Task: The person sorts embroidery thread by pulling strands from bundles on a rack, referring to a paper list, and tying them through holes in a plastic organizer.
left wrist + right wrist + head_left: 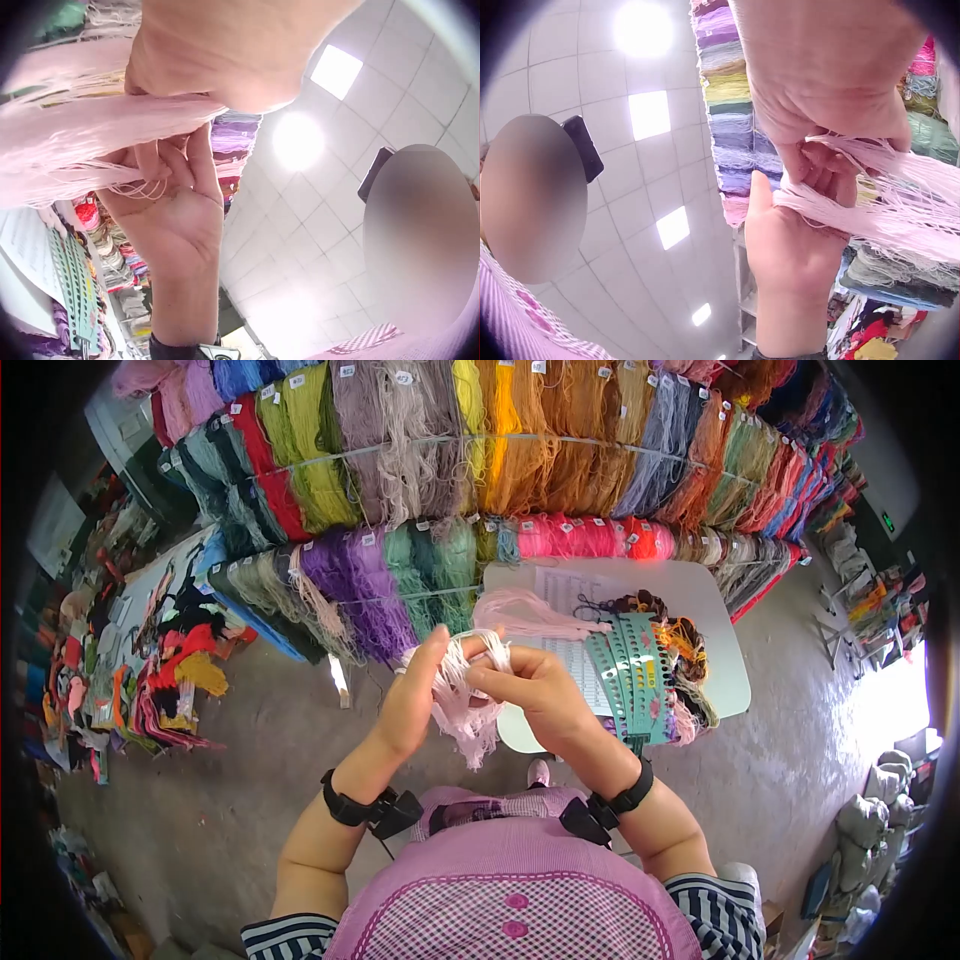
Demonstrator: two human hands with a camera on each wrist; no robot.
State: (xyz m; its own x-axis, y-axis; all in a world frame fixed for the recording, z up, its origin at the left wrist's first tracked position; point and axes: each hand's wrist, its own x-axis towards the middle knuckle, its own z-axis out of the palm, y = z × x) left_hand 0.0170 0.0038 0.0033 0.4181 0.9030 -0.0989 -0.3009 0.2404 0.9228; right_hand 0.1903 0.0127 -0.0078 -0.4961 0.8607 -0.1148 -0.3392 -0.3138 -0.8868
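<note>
The bundle of pale pink threads is held up in front of the chest, between the 2 hands and over the edge of the white table. The left hand has its fingers curled around the strands, and the right hand pinches the same strands just beside it. On the table lie a green thread card, a printed sheet and another pink skein. Racks of coloured skeins hang behind.

Skeins of many colours hang in rows. On the white bench lie a printed sheet and teal thread cards. Loose yarn is heaped at the left.
</note>
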